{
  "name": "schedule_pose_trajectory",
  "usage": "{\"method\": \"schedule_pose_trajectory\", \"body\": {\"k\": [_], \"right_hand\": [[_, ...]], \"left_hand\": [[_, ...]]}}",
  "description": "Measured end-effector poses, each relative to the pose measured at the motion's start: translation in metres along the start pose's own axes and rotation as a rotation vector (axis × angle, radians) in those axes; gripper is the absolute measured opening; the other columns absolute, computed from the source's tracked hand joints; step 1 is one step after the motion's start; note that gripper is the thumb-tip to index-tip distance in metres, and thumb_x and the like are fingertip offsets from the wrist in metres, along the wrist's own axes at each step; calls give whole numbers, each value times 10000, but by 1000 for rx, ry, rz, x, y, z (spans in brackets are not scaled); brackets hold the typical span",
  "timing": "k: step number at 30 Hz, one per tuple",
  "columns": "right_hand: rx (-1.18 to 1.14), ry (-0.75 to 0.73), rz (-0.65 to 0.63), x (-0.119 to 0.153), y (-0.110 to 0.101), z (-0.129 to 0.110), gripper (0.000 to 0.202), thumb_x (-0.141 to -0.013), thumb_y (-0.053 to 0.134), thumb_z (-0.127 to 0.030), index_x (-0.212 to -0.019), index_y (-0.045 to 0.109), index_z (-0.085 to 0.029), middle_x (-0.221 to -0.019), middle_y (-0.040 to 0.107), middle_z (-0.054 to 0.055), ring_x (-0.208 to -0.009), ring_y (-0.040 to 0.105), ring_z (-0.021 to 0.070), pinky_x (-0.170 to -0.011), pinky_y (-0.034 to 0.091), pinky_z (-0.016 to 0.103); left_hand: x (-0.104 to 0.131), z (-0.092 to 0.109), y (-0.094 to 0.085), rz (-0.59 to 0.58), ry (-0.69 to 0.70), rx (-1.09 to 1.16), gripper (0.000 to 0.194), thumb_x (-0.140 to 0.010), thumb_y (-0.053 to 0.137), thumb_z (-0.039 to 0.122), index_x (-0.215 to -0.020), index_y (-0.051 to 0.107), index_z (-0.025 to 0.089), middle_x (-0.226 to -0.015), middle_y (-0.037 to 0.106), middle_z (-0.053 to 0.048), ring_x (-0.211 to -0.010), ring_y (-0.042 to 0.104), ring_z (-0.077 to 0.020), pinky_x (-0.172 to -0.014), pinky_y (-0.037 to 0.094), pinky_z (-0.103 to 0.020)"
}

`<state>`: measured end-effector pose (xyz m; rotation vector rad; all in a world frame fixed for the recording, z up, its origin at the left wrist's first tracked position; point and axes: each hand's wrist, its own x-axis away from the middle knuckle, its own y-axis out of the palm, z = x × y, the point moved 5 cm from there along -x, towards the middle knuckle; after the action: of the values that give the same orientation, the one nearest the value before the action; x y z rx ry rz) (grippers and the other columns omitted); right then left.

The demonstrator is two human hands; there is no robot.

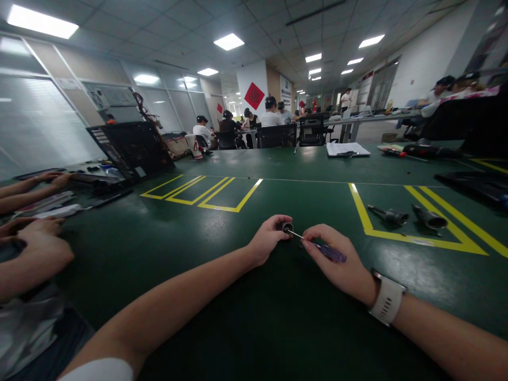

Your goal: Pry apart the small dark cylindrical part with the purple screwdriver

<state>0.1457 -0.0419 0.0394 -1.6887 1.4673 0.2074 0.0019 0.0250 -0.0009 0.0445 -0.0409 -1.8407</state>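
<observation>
My left hand is closed round a small dark round part, its open end facing right. In my right hand is a screwdriver with a purple, see-through handle. Its thin shaft points left, and the tip is at the open end of the round part. Two dark metal cone-shaped parts, one on the left and one on the right, lie inside the yellow-taped area at the right. A tiny dark piece lies on the table under my right fingertips.
The green table carries yellow tape outlines. Another person's hands are at the left edge, near a black panel. Farther back are a paper cup, a white notebook and a black power tool.
</observation>
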Motion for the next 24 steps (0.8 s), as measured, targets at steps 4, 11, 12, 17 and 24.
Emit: {"method": "schedule_pose_trajectory", "body": {"k": [4, 11, 12, 17, 24], "right_hand": [[84, -69, -16, 0, 3, -1, 71, -852, 473, -179, -866, 539, -203, -832, 584, 51, -776, 550, 181, -684, 454, 331], [133, -63, -82, -1, 8, 3, 70, -848, 479, -161, -879, 528, -201, -856, 581, 49, -793, 546, 179, -701, 451, 332], [138, -60, -79, -1, 9, 4, 69, -845, 481, -157, -874, 526, -200, -853, 580, 49, -795, 545, 180, -703, 450, 332], [146, -48, -99, -3, 10, 7, 77, -841, 488, -160, -893, 529, -199, -867, 578, 49, -793, 546, 178, -701, 458, 334], [128, -42, -123, -4, 10, 6, 92, -838, 488, -156, -894, 539, -209, -875, 592, 53, -792, 559, 183, -691, 478, 343]], "left_hand": [[0, 0, 0, 3, 8, 11, 369, -612, 571, -26, -936, 592, 149, -893, 595, -22, -817, 572, -125, -859, 434, -316], [2, 3, 0, 31, 4, 5, 361, -617, 576, -46, -928, 596, 137, -875, 620, -20, -789, 604, -119, -878, 443, -330], [2, 3, 0, 34, 4, 4, 354, -620, 572, -46, -923, 596, 136, -871, 622, -20, -779, 608, -119, -875, 445, -332], [4, 6, 2, 47, 6, -6, 279, -650, 575, -17, -889, 604, 125, -822, 639, -27, -763, 616, -122, -860, 460, -335], [3, 6, 3, 54, 14, -55, 236, -681, 527, -11, -864, 605, 116, -755, 643, -18, -729, 618, -114, -798, 492, -308]]}}
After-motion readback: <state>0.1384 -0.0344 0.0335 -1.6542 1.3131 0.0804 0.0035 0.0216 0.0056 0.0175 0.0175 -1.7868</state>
